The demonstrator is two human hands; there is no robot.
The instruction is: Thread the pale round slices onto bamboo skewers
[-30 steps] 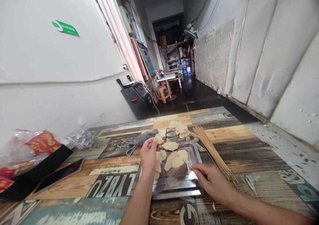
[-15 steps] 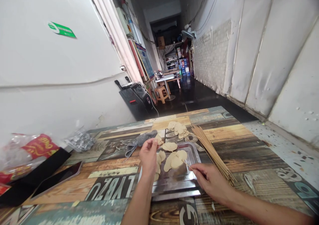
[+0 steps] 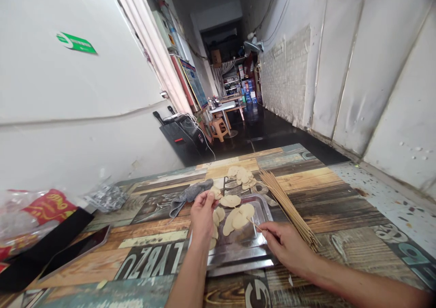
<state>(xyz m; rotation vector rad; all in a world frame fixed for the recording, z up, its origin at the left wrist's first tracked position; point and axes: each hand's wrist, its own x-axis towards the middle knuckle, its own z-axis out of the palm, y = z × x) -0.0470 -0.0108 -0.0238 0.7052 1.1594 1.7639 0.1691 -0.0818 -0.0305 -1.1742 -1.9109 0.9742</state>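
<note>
Above the left part of a metal tray (image 3: 238, 259), my left hand (image 3: 202, 219) pinches a thin pale slice (image 3: 215, 191) between thumb and fingertips. My right hand (image 3: 288, 244), at the tray's right side, grips the end of a wooden skewer (image 3: 252, 222). Several pale round slices (image 3: 234, 221) are threaded on this skewer, overlapping above the tray. Another pale slice group (image 3: 230, 201) lies at the tray's far edge. More slices (image 3: 219, 216) rest on the tray's left part, partly hidden by my left hand.
Beyond the tray is a pile of pale slices (image 3: 241, 175). A bundle of wooden skewers (image 3: 289, 210) lies to the right. Leftward are a grey cloth (image 3: 187, 196), a phone (image 3: 75, 253), a clear bag of grey pieces (image 3: 107, 196) and red-and-clear packaging (image 3: 47, 208).
The view has shifted slightly. The slice in my left hand has turned a little and shows more of its flat face. My right hand keeps its hold on the skewer.
</note>
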